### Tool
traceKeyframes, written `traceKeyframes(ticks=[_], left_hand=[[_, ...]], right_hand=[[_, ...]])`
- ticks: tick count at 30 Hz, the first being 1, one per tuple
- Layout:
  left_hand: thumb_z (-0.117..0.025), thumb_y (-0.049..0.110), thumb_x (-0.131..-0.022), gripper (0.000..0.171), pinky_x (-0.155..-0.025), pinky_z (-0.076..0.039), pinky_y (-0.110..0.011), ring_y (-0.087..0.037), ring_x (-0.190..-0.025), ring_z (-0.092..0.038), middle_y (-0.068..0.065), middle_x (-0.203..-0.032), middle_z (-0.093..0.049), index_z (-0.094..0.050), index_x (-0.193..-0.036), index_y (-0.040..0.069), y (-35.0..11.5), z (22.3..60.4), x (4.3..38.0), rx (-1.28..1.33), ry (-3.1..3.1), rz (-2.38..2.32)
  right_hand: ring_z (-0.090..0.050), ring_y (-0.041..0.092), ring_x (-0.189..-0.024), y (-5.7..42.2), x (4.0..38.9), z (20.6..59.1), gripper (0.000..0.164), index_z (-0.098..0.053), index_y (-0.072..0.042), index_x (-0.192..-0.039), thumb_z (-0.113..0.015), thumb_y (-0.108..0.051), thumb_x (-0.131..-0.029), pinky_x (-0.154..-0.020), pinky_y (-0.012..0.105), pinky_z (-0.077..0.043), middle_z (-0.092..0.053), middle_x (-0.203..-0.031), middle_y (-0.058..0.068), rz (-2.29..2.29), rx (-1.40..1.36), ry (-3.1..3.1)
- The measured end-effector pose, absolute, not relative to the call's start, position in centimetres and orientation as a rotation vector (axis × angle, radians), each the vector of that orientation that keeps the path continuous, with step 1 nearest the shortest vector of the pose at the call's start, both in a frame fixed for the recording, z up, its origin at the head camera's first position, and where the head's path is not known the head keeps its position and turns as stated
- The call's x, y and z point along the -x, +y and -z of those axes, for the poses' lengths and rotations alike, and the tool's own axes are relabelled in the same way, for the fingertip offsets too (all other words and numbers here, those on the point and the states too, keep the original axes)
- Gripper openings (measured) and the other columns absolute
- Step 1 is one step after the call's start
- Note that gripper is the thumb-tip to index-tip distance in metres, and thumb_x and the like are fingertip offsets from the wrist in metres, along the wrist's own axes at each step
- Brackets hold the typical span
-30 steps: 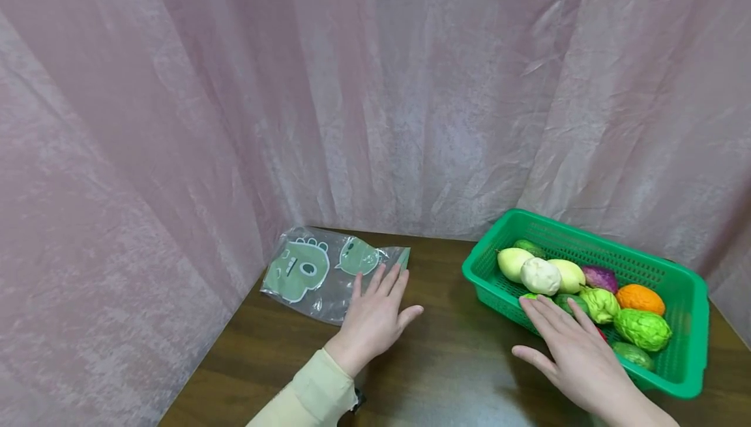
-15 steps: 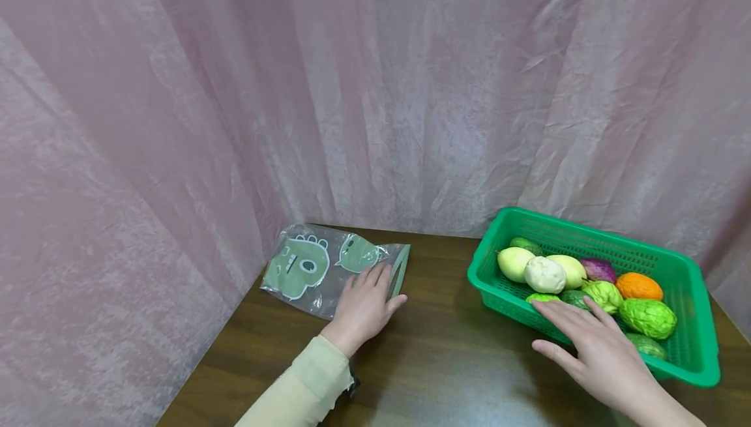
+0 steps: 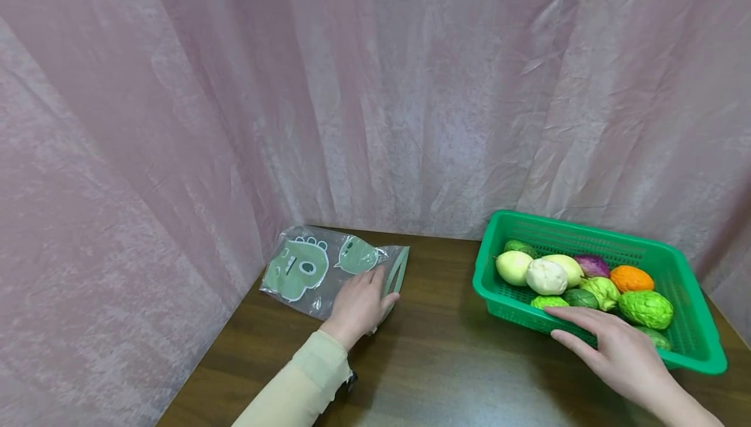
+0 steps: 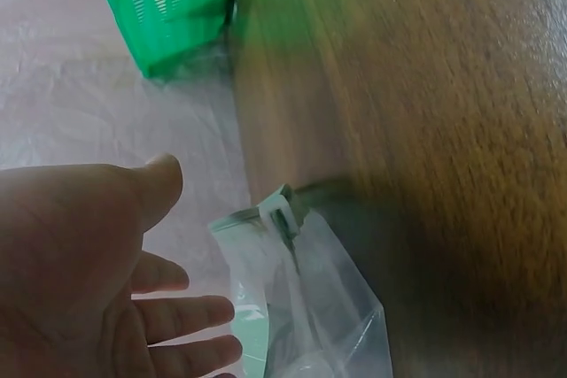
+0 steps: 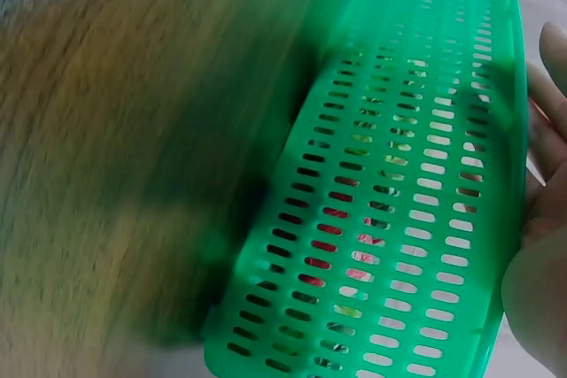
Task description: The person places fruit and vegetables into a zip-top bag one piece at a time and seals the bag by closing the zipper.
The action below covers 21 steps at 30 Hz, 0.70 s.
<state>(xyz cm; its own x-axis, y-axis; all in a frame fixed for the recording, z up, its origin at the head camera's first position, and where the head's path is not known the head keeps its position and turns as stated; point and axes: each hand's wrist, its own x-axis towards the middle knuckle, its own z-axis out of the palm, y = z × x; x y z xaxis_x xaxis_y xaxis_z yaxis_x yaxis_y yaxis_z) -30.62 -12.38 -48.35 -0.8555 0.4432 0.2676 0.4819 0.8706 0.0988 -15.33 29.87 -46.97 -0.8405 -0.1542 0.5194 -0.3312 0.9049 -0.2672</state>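
Note:
A clear zip bag (image 3: 328, 303) with green cartoon figures lies flat at the table's back left. My left hand (image 3: 358, 303) reaches over its right part, fingers extended. The left wrist view shows the bag's white slider (image 4: 282, 219) at its green-edged opening, just beyond the fingers. On the right stands a green perforated basket (image 3: 499, 308) of vegetables. My right hand (image 3: 616, 352) lies across its near rim, fingers straight over the edge and thumb outside. In the right wrist view that hand (image 5: 545, 254) sits along the rim, partly cut off by the frame.
The basket holds a white round vegetable (image 3: 547, 276), pale green ones (image 3: 513, 268), an orange one (image 3: 632, 278), a purple one (image 3: 592, 265) and several green ones (image 3: 645, 309). A pink curtain (image 3: 411, 101) hangs behind the brown wooden table (image 3: 446, 362).
The basket has shifted slightly right and turned, its right end swinging back, with my right hand moving right along its near rim. My left hand has moved slightly left and lower over the bag.

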Motion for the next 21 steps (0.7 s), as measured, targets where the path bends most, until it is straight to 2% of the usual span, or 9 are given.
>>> traceKeyframes(ticks=[1,2,5,8,13,16,21], left_hand=[[-0.071,0.045,-0.108,0.070,-0.112,-0.053,-0.054,-0.042,-0.134,-0.065,-0.025,-0.145,-0.067,-0.057,-0.152,-0.007,-12.4,48.3,30.6,0.699,-2.809,0.241],[-0.070,0.045,-0.108,0.070,-0.113,-0.053,-0.054,-0.042,-0.134,-0.065,-0.025,-0.145,-0.067,-0.056,-0.153,-0.007,-12.4,48.4,30.7,0.693,-2.814,0.248],[-0.070,0.045,-0.108,0.069,-0.111,-0.053,-0.053,-0.043,-0.131,-0.067,-0.025,-0.144,-0.068,-0.056,-0.154,-0.006,-12.4,48.5,30.9,0.669,-2.834,0.248],[-0.071,0.045,-0.108,0.069,-0.108,-0.055,-0.053,-0.043,-0.126,-0.069,-0.025,-0.142,-0.069,-0.056,-0.154,-0.005,-12.4,48.5,31.0,0.649,-2.850,0.239],[-0.073,0.043,-0.107,0.067,-0.103,-0.058,-0.053,-0.043,-0.119,-0.071,-0.025,-0.134,-0.072,-0.057,-0.153,-0.004,-12.3,48.5,31.1,0.638,-2.860,0.229],[-0.075,0.041,-0.106,0.065,-0.101,-0.058,-0.053,-0.043,-0.115,-0.072,-0.024,-0.130,-0.073,-0.059,-0.151,-0.004,-12.2,48.5,31.1,0.640,-2.849,0.218],[-0.076,0.040,-0.105,0.064,-0.102,-0.058,-0.055,-0.045,-0.118,-0.071,-0.025,-0.133,-0.072,-0.060,-0.150,-0.004,-12.2,48.6,31.3,0.634,-2.854,0.226]], right_hand=[[-0.076,0.018,-0.104,30.0,15.4,47.0,0.045,-0.081,-0.034,-0.131,-0.094,-0.030,-0.089,-0.064,0.036,-0.057,-0.081,-0.121,-0.007,-0.487,-0.346,-2.559],[-0.075,0.014,-0.094,30.2,15.5,46.9,0.043,-0.081,-0.034,-0.130,-0.094,-0.029,-0.089,-0.061,0.033,-0.054,-0.081,-0.120,-0.006,-0.506,-0.345,-2.555],[-0.064,0.002,-0.078,30.7,15.7,47.0,0.039,-0.083,-0.032,-0.126,-0.093,-0.025,-0.089,-0.055,0.029,-0.047,-0.082,-0.117,-0.003,-0.554,-0.340,-2.550],[-0.056,-0.003,-0.073,31.3,15.7,47.0,0.036,-0.084,-0.032,-0.123,-0.093,-0.023,-0.089,-0.053,0.028,-0.044,-0.082,-0.113,-0.003,-0.584,-0.324,-2.553],[-0.049,-0.003,-0.064,32.2,15.7,47.0,0.032,-0.085,-0.034,-0.117,-0.094,-0.024,-0.088,-0.052,0.028,-0.041,-0.081,-0.108,-0.006,-0.619,-0.292,-2.561],[-0.045,-0.002,-0.059,32.6,15.5,47.0,0.031,-0.084,-0.037,-0.116,-0.094,-0.026,-0.089,-0.052,0.028,-0.039,-0.081,-0.109,-0.007,-0.659,-0.269,-2.582],[-0.058,-0.005,-0.074,33.0,15.1,47.0,0.031,-0.084,-0.041,-0.110,-0.097,-0.027,-0.085,-0.057,0.027,-0.042,-0.080,-0.106,-0.015,-0.708,-0.225,-2.599]])
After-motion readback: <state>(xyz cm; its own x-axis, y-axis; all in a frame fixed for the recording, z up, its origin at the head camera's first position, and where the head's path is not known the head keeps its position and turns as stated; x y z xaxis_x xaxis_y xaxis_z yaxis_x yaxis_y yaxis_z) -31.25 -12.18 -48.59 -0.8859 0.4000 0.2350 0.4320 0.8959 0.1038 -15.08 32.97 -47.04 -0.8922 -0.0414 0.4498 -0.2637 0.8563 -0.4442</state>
